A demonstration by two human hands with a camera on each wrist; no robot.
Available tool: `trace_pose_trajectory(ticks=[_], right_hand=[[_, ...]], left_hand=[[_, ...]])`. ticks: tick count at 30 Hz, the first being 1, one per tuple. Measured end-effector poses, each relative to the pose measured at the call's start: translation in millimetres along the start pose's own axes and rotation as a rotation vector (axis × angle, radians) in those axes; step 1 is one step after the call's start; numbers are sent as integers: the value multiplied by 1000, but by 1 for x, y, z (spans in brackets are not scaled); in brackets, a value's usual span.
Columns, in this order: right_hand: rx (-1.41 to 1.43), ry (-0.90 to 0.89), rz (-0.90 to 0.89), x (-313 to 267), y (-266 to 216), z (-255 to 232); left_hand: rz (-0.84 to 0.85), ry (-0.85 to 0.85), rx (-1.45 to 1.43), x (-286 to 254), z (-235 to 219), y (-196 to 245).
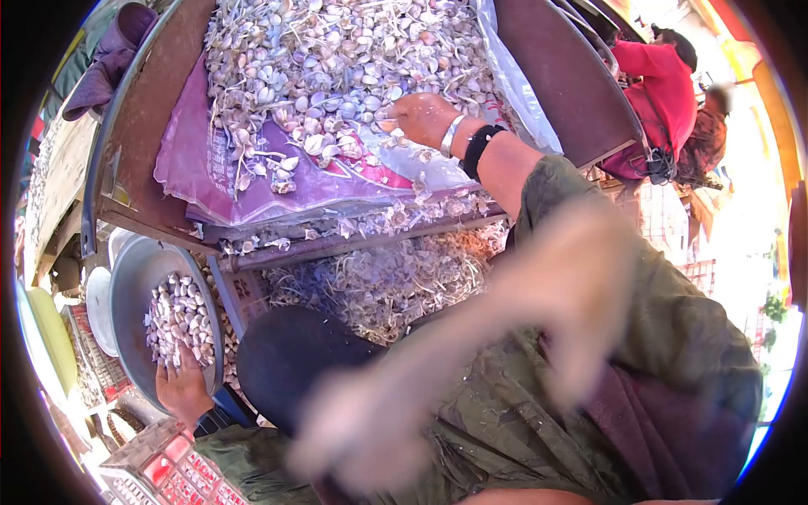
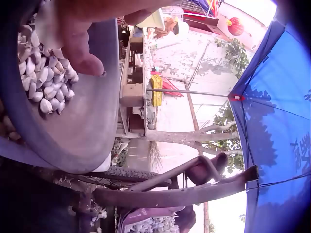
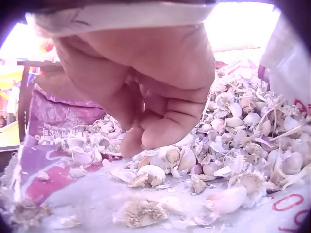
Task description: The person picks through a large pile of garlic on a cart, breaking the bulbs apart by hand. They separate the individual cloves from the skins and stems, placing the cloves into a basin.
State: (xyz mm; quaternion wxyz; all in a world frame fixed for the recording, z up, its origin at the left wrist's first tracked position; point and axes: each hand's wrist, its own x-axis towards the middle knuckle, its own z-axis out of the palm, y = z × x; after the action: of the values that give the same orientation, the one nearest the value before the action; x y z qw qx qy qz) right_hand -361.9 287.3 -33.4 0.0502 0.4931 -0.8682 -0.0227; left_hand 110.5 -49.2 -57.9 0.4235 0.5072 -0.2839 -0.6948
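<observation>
My right hand [image 1: 425, 120], with a silver bracelet [image 1: 452, 135] and black wristband [image 1: 481, 150], reaches the near edge of a heap of garlic cloves [image 1: 337, 50]. In the right wrist view its fingers curl and the fingertips [image 3: 133, 143] come together just above the cloves; whether a clove is between them I cannot tell. The heap, mixed with husks, lies on purple and white plastic sacking [image 1: 286, 198]. At lower left, my left hand [image 1: 183, 389] rests over the basin [image 1: 139, 244], its extended fingers touching peeled-looking cloves [image 1: 181, 311]; the thumb [image 2: 85, 58] stands apart.
The heap sits in a brown-sided cart [image 1: 581, 76]. Below its front edge lie more husks [image 1: 379, 278]. A person in red [image 1: 656, 84] is at upper right. Red and white crates [image 1: 189, 471] stand at lower left. A blurred beige shape [image 1: 488, 328] crosses the head view's foreground.
</observation>
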Motion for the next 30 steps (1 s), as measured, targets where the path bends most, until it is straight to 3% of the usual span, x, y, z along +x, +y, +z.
trace_pose_trajectory(ticks=[1,4,7,11,12,16,19,22,24,27,28,30], right_hand=[[38,-34,46,5,-4,2],[106,-154,111,12,-13,-3],[58,-180,85,21,-13,10],[-24,-174,26,26,-12,16],[-154,-183,-133,33,4,37],[853,-174,460,1,-9,-13],[1101,-142,391,-27,-39,-53],[921,129,-41,-57,-62,-56],[815,331,-348,-68,-71,-53],[914,256,-318,-80,-69,-62],[969,323,-244,-82,-66,-63],[1182,203,83,-86,-55,-69]], left_hand=[[-128,47,-379,-18,18,9],[-93,-485,-272,-10,12,16],[-162,-892,-271,-73,83,26],[-256,-984,-183,-151,173,8],[-326,-983,-146,-160,190,-2],[-536,-996,77,-164,240,-63],[-638,-971,249,-167,258,-104],[-725,-1053,274,-162,256,-140],[-754,-1150,284,-169,252,-139],[-775,-1165,226,-167,242,-141],[-736,-1125,251,-181,243,-126],[-724,-1262,216,-199,241,-99]])
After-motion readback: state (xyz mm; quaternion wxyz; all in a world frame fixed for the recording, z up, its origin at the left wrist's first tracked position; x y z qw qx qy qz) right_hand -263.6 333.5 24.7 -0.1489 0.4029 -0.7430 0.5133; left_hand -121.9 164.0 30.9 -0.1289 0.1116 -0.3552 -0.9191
